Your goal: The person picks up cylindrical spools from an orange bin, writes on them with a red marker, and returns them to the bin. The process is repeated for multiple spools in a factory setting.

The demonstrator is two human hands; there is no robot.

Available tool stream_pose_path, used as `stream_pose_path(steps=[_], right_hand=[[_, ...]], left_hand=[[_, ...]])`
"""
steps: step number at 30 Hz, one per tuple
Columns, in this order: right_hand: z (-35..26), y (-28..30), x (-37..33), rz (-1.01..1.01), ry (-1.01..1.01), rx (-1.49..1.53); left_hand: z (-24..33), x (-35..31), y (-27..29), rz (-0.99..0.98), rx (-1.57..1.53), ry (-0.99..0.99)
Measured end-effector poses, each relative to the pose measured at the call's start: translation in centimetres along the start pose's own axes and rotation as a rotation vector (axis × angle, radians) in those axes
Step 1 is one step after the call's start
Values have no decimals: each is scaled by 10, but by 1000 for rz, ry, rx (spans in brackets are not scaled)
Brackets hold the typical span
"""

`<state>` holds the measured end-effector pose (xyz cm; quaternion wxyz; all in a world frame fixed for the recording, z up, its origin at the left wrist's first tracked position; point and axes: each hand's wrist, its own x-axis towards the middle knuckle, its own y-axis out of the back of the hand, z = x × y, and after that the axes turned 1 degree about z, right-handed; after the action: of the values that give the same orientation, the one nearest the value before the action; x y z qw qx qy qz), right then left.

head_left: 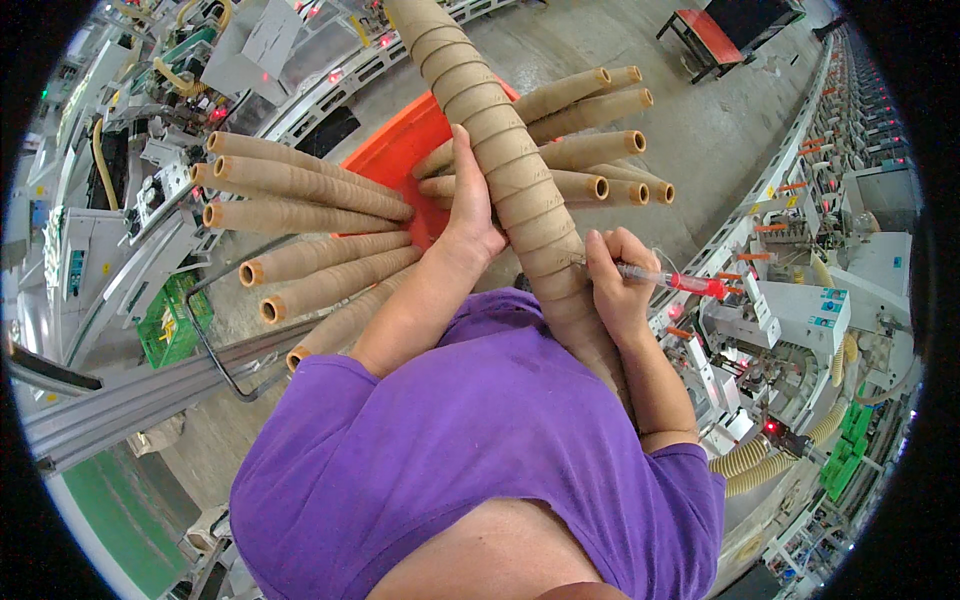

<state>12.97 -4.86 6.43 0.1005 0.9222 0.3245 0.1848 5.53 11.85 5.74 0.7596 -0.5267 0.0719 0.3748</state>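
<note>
A long stack of nested brown paper cones [505,165] slants across the middle, from the top edge down against my purple shirt. My left hand [470,205] grips its left side; the thumb points up along the cones and the other fingers are hidden beneath. On the right side, near the lower end, my right hand [622,275] is closed round a pen [675,281] with a clear and red barrel. The pen's tip meets the surface of a cone. Small handwritten marks show on several cones.
An orange-red bin [395,145] stands under the stack. More cone stacks lean out of it, left [300,215] and right [590,150]. A bent dark metal handle [205,340] rises at left. Machine rows [790,310] line both sides; a red-topped stool [708,35] stands far off.
</note>
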Motion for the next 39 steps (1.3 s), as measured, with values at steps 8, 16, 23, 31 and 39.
stream_pose_path(steps=[8, 16, 23, 31, 39], right_hand=[[3, 0, 3, 39, 54, -56], [-11, 6, 1, -103, 82, -9], [-11, 5, 0, -137, 85, -75], [-8, 4, 0, -90, 51, -62], [1, 2, -1, -8, -43, -5]], left_hand=[[0, 2, -2, -48, -31, -24], [14, 11, -6, -15, -37, -20], [15, 8, -5, 34, -37, -44], [14, 14, 2, 25, -55, -43], [11, 21, 10, 34, -34, -58]])
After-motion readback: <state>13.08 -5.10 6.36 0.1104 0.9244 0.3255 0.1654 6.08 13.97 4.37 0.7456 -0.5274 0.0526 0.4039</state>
